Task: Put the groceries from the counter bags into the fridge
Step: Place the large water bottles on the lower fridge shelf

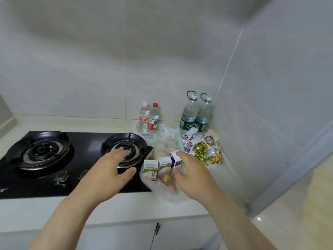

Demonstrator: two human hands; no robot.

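**Just above the counter bags, both hands out**

Holds the left hand (110, 170) above the right burner (126, 147) of the black hob (36, 177), fingers straight and spread, gripping nothing. Reaches with the right hand (191, 175) over a clear plastic bag (162, 190) lying on the pale counter (126, 204) at the hob's right edge. Puts the index fingertip at the top of a blue-and-white carton (176, 160); cannot tell whether finger and thumb pinch it or only touch, with the back of the hand hiding the rest.

Carton tilted, in the bag, just right of two green-and-white milk cartons (150, 168) standing upright side by side. Behind the cartons: pale rounded items (162, 147) in a bag, too blurred to name.

Farther back, by the tiled wall: two small clear bottles (148, 119), one white-capped, one red-capped, close together on a white bag. In the far right corner: two larger green-labelled water bottles (189, 116), side by side. Near them, on the counter: white snack packets (209, 141), a gold-foil bundle (201, 152), a yellow packet (216, 157).
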